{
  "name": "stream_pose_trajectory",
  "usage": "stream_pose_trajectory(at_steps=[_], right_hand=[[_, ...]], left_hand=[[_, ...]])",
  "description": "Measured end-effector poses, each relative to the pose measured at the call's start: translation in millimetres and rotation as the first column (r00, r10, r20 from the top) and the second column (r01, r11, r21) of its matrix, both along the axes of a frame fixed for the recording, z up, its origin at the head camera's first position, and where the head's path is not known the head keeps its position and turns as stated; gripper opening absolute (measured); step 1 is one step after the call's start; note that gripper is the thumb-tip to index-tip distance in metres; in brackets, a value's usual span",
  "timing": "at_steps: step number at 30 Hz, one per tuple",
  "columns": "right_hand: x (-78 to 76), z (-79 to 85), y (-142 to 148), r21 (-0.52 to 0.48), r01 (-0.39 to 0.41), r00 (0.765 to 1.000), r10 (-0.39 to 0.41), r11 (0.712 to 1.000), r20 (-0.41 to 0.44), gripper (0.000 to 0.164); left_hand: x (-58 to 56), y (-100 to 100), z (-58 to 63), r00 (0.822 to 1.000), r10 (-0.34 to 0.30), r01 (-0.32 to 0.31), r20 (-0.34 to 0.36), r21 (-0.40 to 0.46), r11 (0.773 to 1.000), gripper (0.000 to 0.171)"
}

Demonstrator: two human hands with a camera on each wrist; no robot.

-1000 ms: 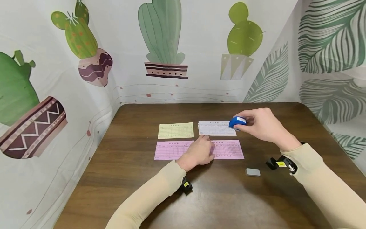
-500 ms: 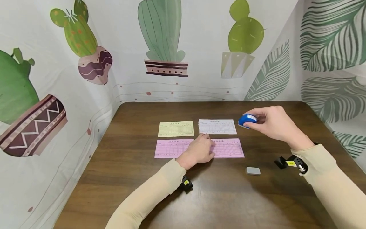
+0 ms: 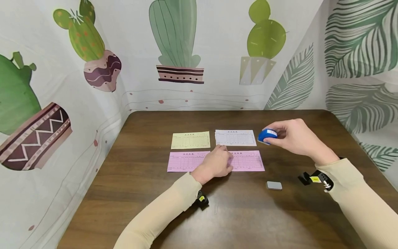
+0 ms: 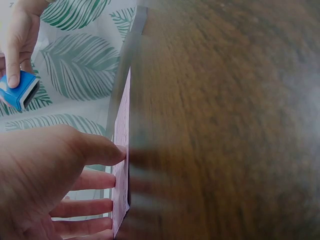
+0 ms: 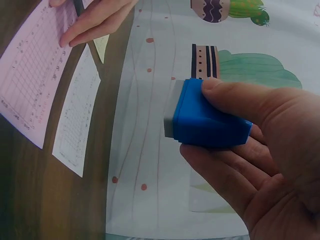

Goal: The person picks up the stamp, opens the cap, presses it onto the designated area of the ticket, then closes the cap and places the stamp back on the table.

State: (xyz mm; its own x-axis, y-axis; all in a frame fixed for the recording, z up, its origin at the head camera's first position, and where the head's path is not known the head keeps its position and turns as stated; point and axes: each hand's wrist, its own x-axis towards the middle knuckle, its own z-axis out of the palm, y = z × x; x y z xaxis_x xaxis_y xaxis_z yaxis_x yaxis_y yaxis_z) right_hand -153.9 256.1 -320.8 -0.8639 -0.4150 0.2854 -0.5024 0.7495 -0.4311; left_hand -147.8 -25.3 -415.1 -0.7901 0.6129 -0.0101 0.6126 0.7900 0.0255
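Observation:
My right hand [image 3: 298, 137] pinches a blue stamp [image 3: 268, 135] between thumb and fingers, held up just right of a white form [image 3: 235, 138]. In the right wrist view the stamp [image 5: 212, 117] has a pale base band, and a dark underside shows in the left wrist view. My left hand [image 3: 216, 162] rests with its fingertips on the pink forms, covering where the left pink form [image 3: 183, 162] and the right pink form [image 3: 248, 161] meet. Fingers and thumb are extended, touching the paper, in the left wrist view.
A yellow form [image 3: 190, 140] lies left of the white one, above the left pink form. Nearer me on the wooden table [image 3: 248, 214] is a small grey rectangular piece [image 3: 274, 185]. A cactus-patterned cloth [image 3: 217, 97] hangs behind the table's far edge.
My right hand has carried the stamp rightward, off the right edge of the white form, then dipped slightly in the latest frame. The left hand has stayed in place.

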Motion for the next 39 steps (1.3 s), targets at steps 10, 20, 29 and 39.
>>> stream_pose_trajectory(at_steps=[10,20,29,39], right_hand=[[1.0,-20.6,2.3,0.025,-0.124,0.990,0.122,0.992,0.068,0.027],[2.6,-34.4,-0.8,0.039,-0.162,0.976,0.154,0.986,0.155,0.027],[2.9,-43.3,-5.0,0.046,-0.175,0.968,0.163,0.984,0.192,0.026],[2.1,-62.9,-9.5,0.056,-0.216,0.961,0.202,0.975,0.188,0.023]], left_hand=[[-1.5,0.8,-1.3,1.000,-0.005,0.005,-0.009,0.010,1.000,0.019],[-1.5,1.2,0.5,0.999,0.023,-0.023,0.023,0.013,1.000,0.027],[-1.0,-0.1,0.3,0.999,0.031,-0.033,0.036,0.047,0.998,0.020],[0.4,-0.5,1.6,0.999,0.029,-0.031,0.035,0.057,0.998,0.015]])
